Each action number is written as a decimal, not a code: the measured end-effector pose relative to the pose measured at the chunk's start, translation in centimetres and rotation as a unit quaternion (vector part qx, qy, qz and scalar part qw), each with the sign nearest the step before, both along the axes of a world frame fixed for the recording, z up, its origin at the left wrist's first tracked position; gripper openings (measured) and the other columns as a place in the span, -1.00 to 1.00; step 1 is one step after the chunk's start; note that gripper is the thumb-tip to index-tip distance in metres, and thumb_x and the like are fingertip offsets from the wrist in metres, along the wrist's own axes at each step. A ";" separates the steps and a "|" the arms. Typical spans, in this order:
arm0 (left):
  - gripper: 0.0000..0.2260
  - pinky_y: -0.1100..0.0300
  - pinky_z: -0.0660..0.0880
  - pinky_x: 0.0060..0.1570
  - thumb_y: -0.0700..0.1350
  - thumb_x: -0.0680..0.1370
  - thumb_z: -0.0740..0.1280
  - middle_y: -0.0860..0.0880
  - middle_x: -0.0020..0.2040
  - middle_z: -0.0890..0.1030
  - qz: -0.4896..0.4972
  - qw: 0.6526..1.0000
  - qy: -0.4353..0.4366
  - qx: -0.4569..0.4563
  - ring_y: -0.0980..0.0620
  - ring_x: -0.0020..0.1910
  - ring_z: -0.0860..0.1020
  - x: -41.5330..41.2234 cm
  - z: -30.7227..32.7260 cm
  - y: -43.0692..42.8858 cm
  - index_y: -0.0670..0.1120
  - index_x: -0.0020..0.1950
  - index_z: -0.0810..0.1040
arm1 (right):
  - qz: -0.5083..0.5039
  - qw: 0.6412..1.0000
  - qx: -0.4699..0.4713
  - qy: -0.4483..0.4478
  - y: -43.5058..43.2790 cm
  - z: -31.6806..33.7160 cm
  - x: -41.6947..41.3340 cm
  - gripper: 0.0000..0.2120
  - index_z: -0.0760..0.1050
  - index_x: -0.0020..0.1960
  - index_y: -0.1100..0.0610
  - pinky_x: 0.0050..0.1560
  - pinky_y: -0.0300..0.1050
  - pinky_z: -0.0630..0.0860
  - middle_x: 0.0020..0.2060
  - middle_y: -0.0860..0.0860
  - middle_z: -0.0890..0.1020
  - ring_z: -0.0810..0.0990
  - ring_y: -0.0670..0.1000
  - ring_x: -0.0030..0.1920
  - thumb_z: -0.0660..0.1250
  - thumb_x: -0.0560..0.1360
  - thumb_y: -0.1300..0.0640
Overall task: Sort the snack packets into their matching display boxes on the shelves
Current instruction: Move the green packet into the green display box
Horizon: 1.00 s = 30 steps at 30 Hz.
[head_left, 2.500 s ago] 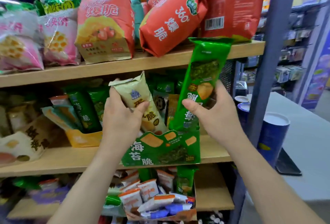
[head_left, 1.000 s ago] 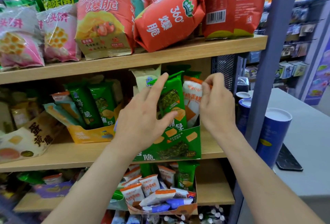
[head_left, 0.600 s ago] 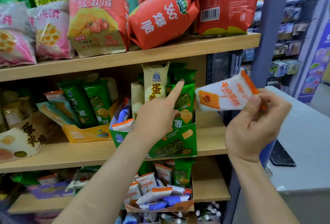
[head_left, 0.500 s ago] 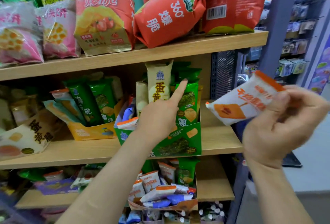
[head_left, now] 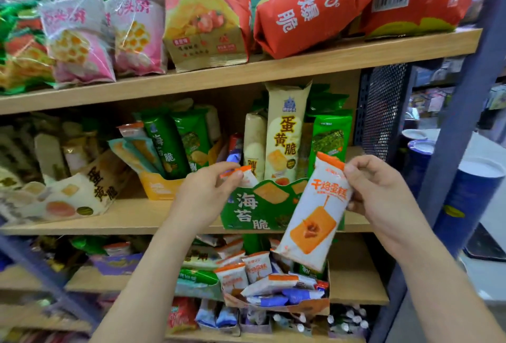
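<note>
Pinching the top end of a white-and-orange packet (head_left: 315,216) between thumb and fingers, the right hand (head_left: 383,192) lets it hang lengthwise with the printed face toward the camera, probably so the label can be read and matched. The packet dangles to the left of and below that hand. It crosses the front right corner of the green box (head_left: 254,208), and its lower end reaches down over the lower box (head_left: 287,308).

The left hand (head_left: 202,195) pinches the orange end of a second packet (head_left: 245,175) of the same kind at the green box's left rim, just right of its fingertips. That packet is half sunk among the others, so only its top shows. The grip looks like one for drawing it out, since the design does not match the box.

Between the hands and beyond them, tall cream packets (head_left: 284,134) and green packets (head_left: 328,134) stand upright in the green box, which sits on the shelf (head_left: 137,222) at hand level. The cream ones look misplaced too.

Below both hands, the lower box holds a loose heap of the same white-and-orange packets mixed with blue ones. It seems the likely home for both held packets, and a short drop from the right hand would put the first one there.
</note>
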<state>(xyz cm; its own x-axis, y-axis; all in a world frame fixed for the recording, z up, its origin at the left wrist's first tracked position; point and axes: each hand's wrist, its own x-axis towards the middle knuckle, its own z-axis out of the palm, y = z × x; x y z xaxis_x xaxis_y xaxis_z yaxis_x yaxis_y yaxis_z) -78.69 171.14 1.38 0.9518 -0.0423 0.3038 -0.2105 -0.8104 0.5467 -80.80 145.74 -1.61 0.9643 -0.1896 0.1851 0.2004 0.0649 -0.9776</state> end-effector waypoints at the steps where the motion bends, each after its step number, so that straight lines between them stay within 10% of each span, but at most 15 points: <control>1: -0.86 0.18 0.46 -0.24 0.07 0.60 0.27 -0.01 -0.22 0.61 -0.032 0.999 0.013 -0.017 0.13 -0.22 0.56 0.2 0.0 0.0 0.18 0.12 0.57 | 0.002 1.000 -0.015 0.007 0.3 0.0 -0.1 -0.82 0.39 -0.13 0.08 -0.43 -0.22 0.44 -0.37 -0.01 0.59 0.54 -0.08 -0.36 0.19 0.65 0.18; 6: -0.85 0.30 0.35 -0.35 -0.09 0.58 0.34 0.14 -0.43 0.53 -0.057 0.995 -0.042 -0.070 0.21 -0.43 0.44 1.2 0.4 -0.2 0.15 -0.12 0.60 | -0.031 0.997 -0.076 0.000 0.9 0.1 -0.2 -0.84 0.37 -0.11 0.09 -0.49 -0.25 0.49 -0.30 0.03 0.59 0.59 -0.14 -0.39 0.18 0.65 0.18; 13: -0.85 0.21 0.59 -0.22 -0.20 0.60 0.31 0.06 -0.19 0.65 -0.024 0.931 -0.295 -0.215 0.10 -0.24 0.64 -1.9 0.4 0.5 0.04 0.02 0.60 | -0.082 0.990 -0.101 -0.049 1.3 -0.9 0.7 -0.83 0.38 -0.13 0.05 -0.53 -0.28 0.46 -0.26 0.07 0.59 0.57 -0.21 -0.40 0.22 0.64 0.18; 21: -0.74 0.18 0.60 -0.06 -0.22 0.62 0.27 0.17 -0.07 0.66 -0.052 0.877 -0.365 -0.309 0.08 -0.04 0.64 -6.3 0.9 4.9 0.15 0.04 0.61 | -0.076 0.991 -0.085 -0.077 0.9 -1.5 1.4 -0.82 0.39 -0.13 0.04 -0.53 -0.30 0.47 -0.29 0.03 0.60 0.57 -0.20 -0.40 0.22 0.64 0.20; 30: -0.64 0.35 0.44 -0.40 -0.33 0.56 0.23 0.11 -0.26 0.56 -0.190 0.881 -0.099 -0.422 0.18 -0.36 0.47 -8.4 -3.2 3.7 0.09 -0.23 0.62 | 0.180 0.979 0.093 -0.039 1.3 -1.7 -2.4 -0.88 0.54 -0.24 0.00 -0.43 -0.29 0.37 -0.43 -0.07 0.53 0.45 -0.14 -0.44 0.39 0.30 -0.03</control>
<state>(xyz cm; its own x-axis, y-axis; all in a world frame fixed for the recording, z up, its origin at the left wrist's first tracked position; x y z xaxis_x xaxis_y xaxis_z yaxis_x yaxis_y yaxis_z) -87.12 174.82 -1.80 0.8428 -0.0254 0.5376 -0.5374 0.0162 0.8432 -83.17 147.00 -3.33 0.9591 0.1214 0.2555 0.2057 0.3210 -0.9245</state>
